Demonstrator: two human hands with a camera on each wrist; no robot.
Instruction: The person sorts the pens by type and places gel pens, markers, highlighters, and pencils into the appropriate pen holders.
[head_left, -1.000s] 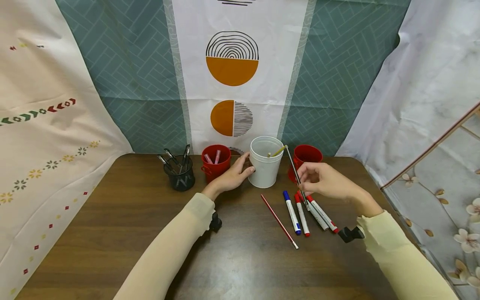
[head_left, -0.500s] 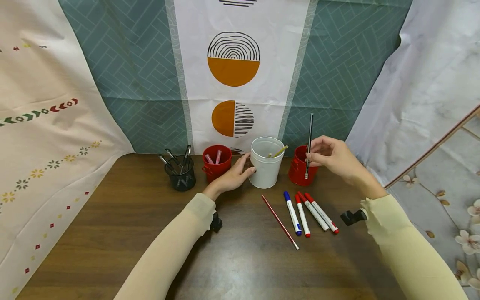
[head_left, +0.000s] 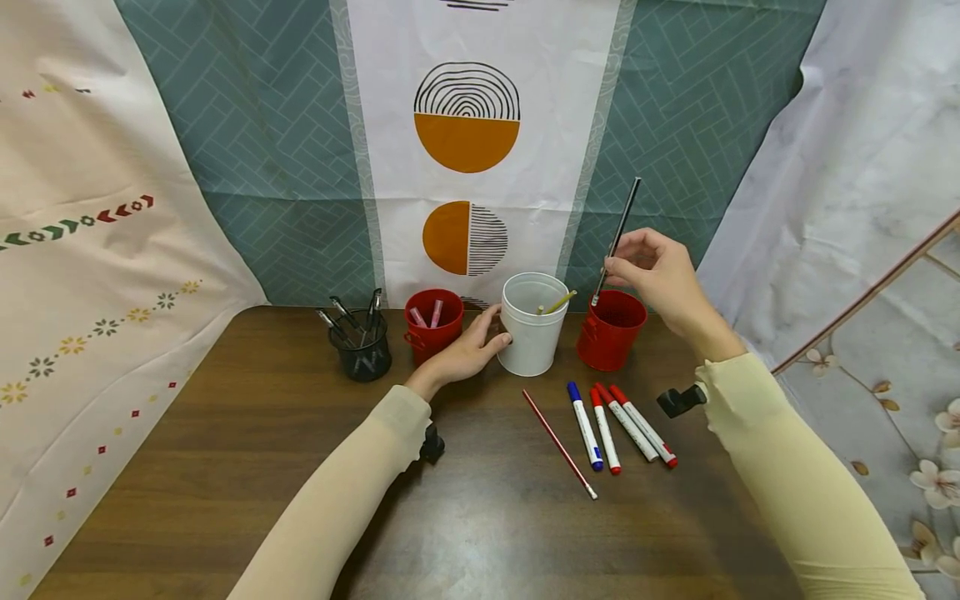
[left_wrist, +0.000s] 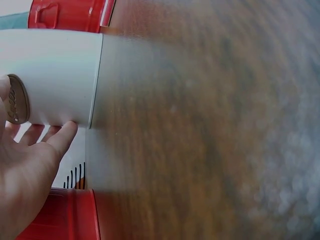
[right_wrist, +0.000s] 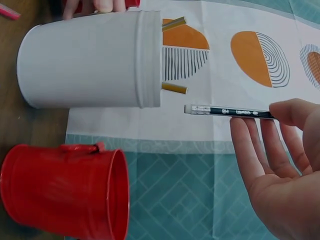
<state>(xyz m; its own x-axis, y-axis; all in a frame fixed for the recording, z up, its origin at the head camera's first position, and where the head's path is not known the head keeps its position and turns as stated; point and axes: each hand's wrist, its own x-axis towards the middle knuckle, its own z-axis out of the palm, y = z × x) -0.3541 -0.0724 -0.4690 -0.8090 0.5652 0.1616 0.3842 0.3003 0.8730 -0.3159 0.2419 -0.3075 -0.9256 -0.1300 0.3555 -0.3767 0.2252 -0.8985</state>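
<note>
My right hand (head_left: pixel 663 271) pinches a black pencil (head_left: pixel 622 221) between thumb and fingers, above the right red bucket (head_left: pixel 607 337). The pencil slants, eraser end down; in the right wrist view that eraser end points toward the white bucket (right_wrist: pixel 90 60). My left hand (head_left: pixel 465 354) rests against the left side of the white bucket, fingers extended along it. In the left wrist view the thumb (left_wrist: pixel 4 87) lies by the brown oval label (left_wrist: pixel 18 100) on that bucket. Two yellow pencils (head_left: pixel 561 302) stick up inside the white bucket.
A red-and-white pencil (head_left: pixel 558 442) and a blue-capped marker (head_left: pixel 585 427) lie in front, with several red-capped markers (head_left: pixel 643 425) to their right. Left of the white bucket stand a red bucket (head_left: pixel 435 337) with pink items and a black mesh cup (head_left: pixel 363 362) of pens.
My right hand has lifted the black pencil from above the markers up over the right red bucket, turning it to slant the other way. The left hand has stayed at the white bucket.
</note>
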